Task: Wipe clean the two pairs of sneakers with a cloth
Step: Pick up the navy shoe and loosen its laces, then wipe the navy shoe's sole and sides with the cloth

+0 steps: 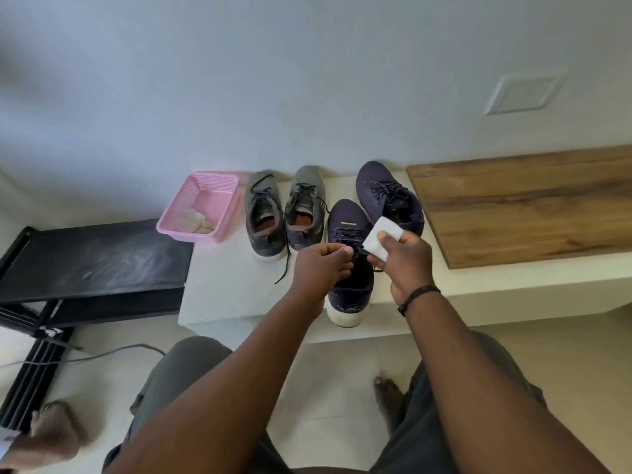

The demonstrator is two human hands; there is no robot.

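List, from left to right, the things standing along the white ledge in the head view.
Pink basket → grey pair of sneakers → navy pair of sneakers → wooden board.

Two pairs of sneakers up on the bench, toes toward the wall: grey pair side by side at the left, laces loose and one trailing toward the front edge. Navy ones to the right, staggered, with the far navy sneaker back near the wall and the near navy sneaker pulled forward, white-soled heel poking over the bench edge. Small white folded cloth just above the near one's laces.
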